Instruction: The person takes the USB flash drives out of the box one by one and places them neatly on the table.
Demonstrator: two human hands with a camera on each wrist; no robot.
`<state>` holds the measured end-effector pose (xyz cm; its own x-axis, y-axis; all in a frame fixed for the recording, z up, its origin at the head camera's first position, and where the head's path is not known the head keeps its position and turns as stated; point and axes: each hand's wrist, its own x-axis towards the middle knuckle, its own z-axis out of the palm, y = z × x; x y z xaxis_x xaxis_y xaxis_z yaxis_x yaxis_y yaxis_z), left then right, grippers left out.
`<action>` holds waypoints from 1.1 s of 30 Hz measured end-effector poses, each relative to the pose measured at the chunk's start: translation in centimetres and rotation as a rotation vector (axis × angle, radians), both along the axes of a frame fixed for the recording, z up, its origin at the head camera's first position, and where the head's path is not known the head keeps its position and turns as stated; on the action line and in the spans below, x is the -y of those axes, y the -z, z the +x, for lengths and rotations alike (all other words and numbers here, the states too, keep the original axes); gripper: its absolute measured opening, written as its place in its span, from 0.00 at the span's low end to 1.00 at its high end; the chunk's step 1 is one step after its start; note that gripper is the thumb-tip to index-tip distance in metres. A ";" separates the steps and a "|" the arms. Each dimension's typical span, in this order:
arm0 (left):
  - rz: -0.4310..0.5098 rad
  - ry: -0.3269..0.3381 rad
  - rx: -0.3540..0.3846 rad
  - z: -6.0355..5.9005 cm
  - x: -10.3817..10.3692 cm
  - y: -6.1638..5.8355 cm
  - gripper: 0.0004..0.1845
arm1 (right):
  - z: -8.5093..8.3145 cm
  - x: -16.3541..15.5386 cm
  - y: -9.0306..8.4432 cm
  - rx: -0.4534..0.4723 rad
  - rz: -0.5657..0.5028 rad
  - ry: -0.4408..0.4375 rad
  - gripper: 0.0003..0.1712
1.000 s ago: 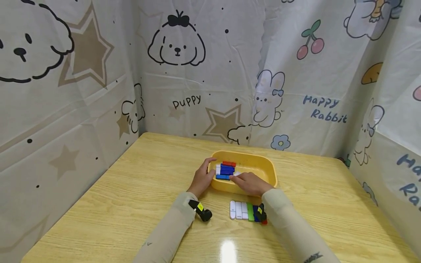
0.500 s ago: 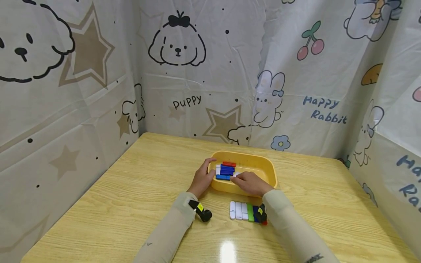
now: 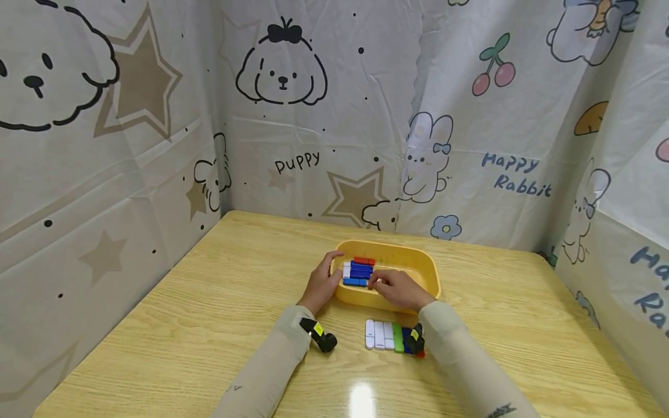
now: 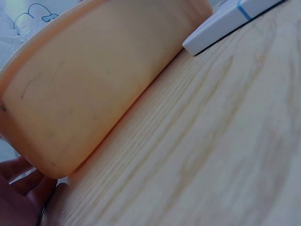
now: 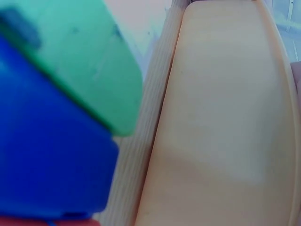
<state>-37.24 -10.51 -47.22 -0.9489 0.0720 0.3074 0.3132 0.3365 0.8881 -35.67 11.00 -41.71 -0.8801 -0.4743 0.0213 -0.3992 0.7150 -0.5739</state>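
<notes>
A yellow tray (image 3: 418, 264) sits mid-table. Its left part holds a red block (image 3: 364, 260), blue blocks (image 3: 360, 270) and a white block (image 3: 346, 269) side by side. My left hand (image 3: 323, 283) grips the tray's left rim, thumb over the edge; its fingers (image 4: 19, 193) show beside the tray's outer wall (image 4: 94, 84). My right hand (image 3: 398, 289) reaches into the tray, fingertips curled round a small white block (image 3: 376, 282) next to the blue ones. The right wrist view shows the tray's wall (image 5: 225, 117), a green block (image 5: 80, 61) and a blue block (image 5: 47, 150), all blurred.
A row of white blocks (image 3: 378, 335), a green block (image 3: 398, 337) and blue and red ones lies on the wooden table (image 3: 209, 325) in front of the tray, partly under my right wrist. Patterned curtains (image 3: 292, 116) close in the left, back and right sides.
My right hand's fingers, stretched out on the white block a second ago, have curled in round it and slid slightly left. The left hand and tray have not moved.
</notes>
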 end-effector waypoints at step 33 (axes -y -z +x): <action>0.010 0.008 0.006 0.1 -0.1 -0.1 0.25 | -0.4 -1.5 -0.2 0.147 -0.279 0.338 0.29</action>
